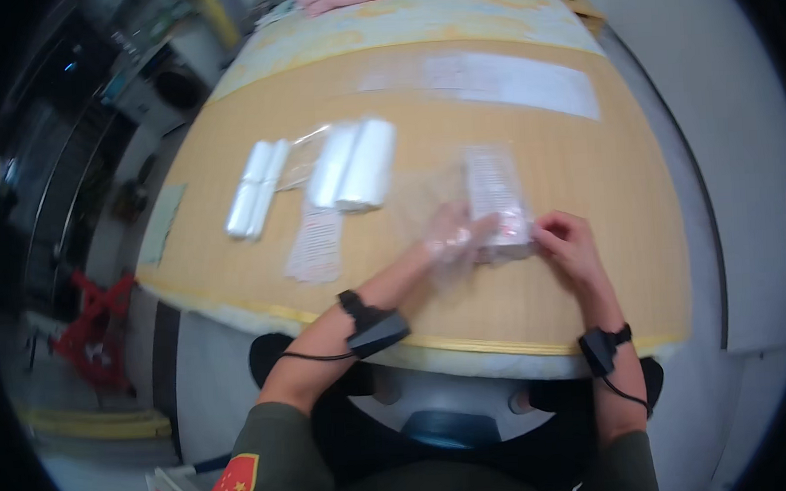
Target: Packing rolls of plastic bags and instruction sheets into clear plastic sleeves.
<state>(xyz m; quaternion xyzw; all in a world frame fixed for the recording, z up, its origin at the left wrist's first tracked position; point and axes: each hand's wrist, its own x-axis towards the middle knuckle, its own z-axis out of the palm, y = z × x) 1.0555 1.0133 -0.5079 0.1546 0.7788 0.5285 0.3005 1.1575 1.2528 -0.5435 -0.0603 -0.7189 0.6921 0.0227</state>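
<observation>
My left hand is inside a clear plastic bag, its fingers over the lower left part of a stack of printed slips. Clear film also surrounds the stack. At the stack's lower right corner, my right hand has thumb and fingertips pinched together; whether they hold the film's edge is blurred. Left of my hands lie two thick white plastic rolls, with more printed slips just below them.
Two thinner white rolls lie farther left, near a clear plastic wrapper. White sheets lie at the mat's far side. A pale green paper is at the left edge. A red stool stands on the floor.
</observation>
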